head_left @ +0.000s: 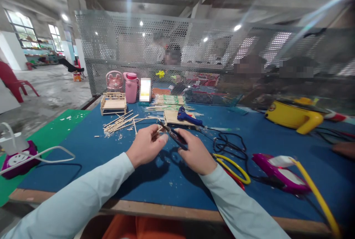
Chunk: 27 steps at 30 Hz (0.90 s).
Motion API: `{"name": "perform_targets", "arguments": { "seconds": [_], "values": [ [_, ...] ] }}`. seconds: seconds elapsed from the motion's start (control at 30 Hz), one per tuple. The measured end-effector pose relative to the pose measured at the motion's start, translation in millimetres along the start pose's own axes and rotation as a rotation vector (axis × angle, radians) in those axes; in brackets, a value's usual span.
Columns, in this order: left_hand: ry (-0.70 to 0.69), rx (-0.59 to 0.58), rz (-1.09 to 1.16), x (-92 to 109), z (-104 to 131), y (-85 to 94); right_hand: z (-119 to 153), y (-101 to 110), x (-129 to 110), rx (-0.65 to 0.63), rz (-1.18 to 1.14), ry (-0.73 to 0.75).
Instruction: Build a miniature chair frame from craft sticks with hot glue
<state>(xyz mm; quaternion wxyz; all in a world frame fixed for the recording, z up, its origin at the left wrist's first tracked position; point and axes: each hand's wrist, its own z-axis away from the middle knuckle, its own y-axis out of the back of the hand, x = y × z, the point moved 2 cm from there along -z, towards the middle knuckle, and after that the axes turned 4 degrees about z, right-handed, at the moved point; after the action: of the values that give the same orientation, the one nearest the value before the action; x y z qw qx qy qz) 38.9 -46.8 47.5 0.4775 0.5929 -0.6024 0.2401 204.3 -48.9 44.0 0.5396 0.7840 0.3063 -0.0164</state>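
Observation:
My left hand [146, 144] pinches a thin wooden stick [159, 130] near the middle of the blue table. It is closed, and a light stick frame [146, 120] stands just beyond it. In my right hand [195, 150] is a dark-handled cutting tool [174, 135], its tip pointing left toward the stick. Whether it is scissors or pliers I cannot tell. Behind my hands a blue glue gun [187, 117] rests over a flat wooden slat panel [169, 118]. Loose sticks [119, 123] lie left of the frame, and a small wooden bed-like model [113, 104] stands farther back.
A pink bottle [131, 88] and a lit phone [145, 90] stand before the perforated metal screen [111, 43]. Bundled sticks [169, 100] lie behind the glue gun. Rightward are black cable [230, 141], a purple power strip [280, 174] and a yellow pot [294, 115]. People are beyond the screen.

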Motion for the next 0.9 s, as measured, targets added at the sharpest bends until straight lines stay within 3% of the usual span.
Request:
{"name": "perform_targets", "arguments": {
  "seconds": [0.2,0.47,0.67,0.77,0.9],
  "values": [
    [-0.014,0.044,-0.182,-4,0,-1.1,-1,-5,2,0.016,0.048,0.047],
    [0.036,0.094,-0.229,-3,2,-4.4,5,-22,2,0.285,0.223,0.103],
    [0.216,0.054,-0.134,-9,-2,-5.7,1,-14,2,0.292,0.521,0.039],
    [0.119,0.025,-0.182,-10,-4,-2.3,0,-12,4,0.250,0.376,0.062],
    [-0.012,-0.036,-0.235,-9,-5,3.5,0,-11,1,0.132,0.015,0.100]
  ]
}}
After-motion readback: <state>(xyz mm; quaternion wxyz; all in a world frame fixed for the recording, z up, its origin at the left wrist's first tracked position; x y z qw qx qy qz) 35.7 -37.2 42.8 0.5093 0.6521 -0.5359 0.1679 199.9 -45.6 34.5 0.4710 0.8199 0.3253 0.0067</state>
